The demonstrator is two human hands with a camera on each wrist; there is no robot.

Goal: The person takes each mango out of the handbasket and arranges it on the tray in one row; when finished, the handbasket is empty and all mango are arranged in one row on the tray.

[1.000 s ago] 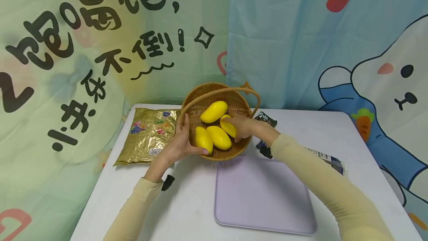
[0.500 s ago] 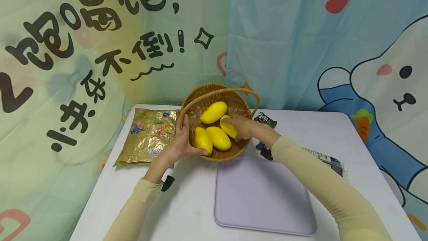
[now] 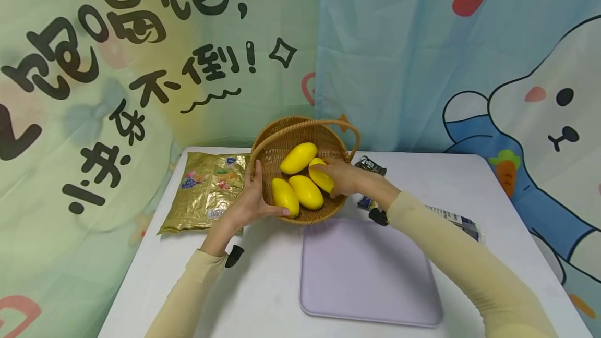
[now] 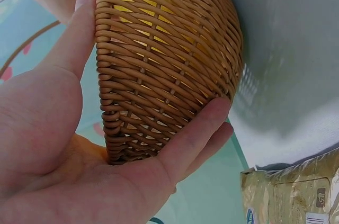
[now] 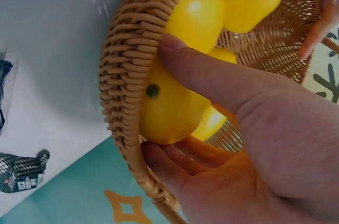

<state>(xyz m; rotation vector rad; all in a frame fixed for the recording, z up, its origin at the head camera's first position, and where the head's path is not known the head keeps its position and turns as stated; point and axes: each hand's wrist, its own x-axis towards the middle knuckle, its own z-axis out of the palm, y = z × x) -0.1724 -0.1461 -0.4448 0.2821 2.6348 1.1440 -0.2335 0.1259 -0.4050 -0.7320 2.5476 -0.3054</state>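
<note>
A brown wicker basket is tipped toward me, its arched handle at the back, with several yellow mangoes inside. My left hand grips the basket's left side, thumb along the near rim and fingers spread under the woven wall. Inside at the right, my right hand holds one mango. In the right wrist view its thumb lies over that mango, with a dark green spot at its end, and its fingers curl underneath beside the rim.
A gold snack bag lies on the white table left of the basket. In front of the basket is a pale purple tray. Small dark packets lie to the right, and a clear and dark package is partly behind my right sleeve.
The head view has shifted slightly, moving the whole scene a little left. Both hands keep the same holds on the basket and the mango.
</note>
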